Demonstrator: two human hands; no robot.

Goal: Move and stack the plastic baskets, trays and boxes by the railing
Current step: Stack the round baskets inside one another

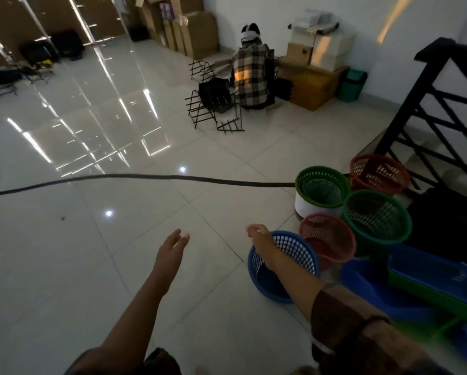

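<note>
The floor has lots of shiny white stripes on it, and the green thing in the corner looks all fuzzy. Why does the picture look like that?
Head view: the glossy tiled floor mirrors bright light as streaks and dots, that's glare. Head view: the green tray edge at bottom right smears because it's very near the lens and blurred. Head view: the black cable bows and the railing leans, typical of a wide-angle lens.

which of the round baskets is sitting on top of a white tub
The green basket farthest left in the cluster, beside the black cable. It sits in a white tub; the other round baskets show no tub beneath them.
</note>
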